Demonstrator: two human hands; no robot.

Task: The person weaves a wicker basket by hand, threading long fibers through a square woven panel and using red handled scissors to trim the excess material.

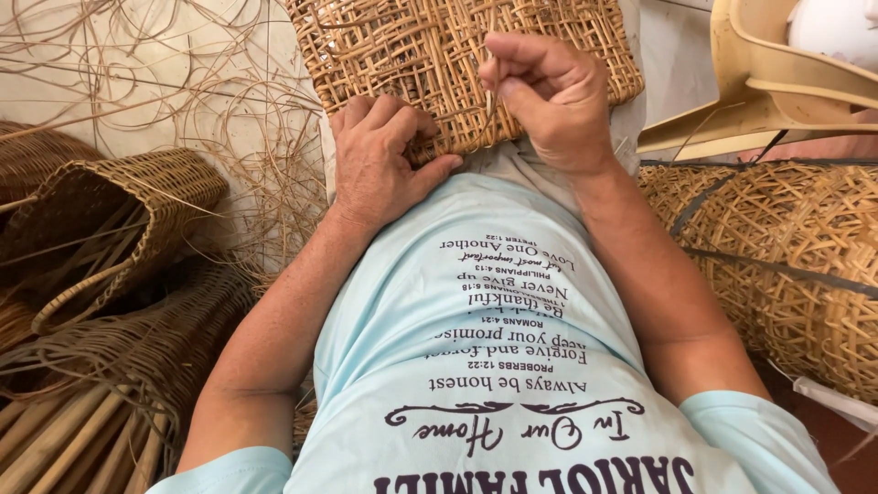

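Woven panel (430, 55) on lap, running off top edge of view. Left hand (380, 160) lies flat on panel's near edge, fingers curled over weave, thumb pressing against edge. Right hand (549, 96) closed in pinch on thin strand (491, 114), strand running down into weave near panel's near edge. Baskets (119, 206) stacked at left on floor (110, 87), loose strips scattered beyond them. Large open-weave basket (796, 265) at right, plastic chair (759, 82) behind it.

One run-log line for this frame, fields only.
left hand: pressing near edge of woven rattan panel | right hand: pinching thin strand at panel | surroundings: baskets, loose strips
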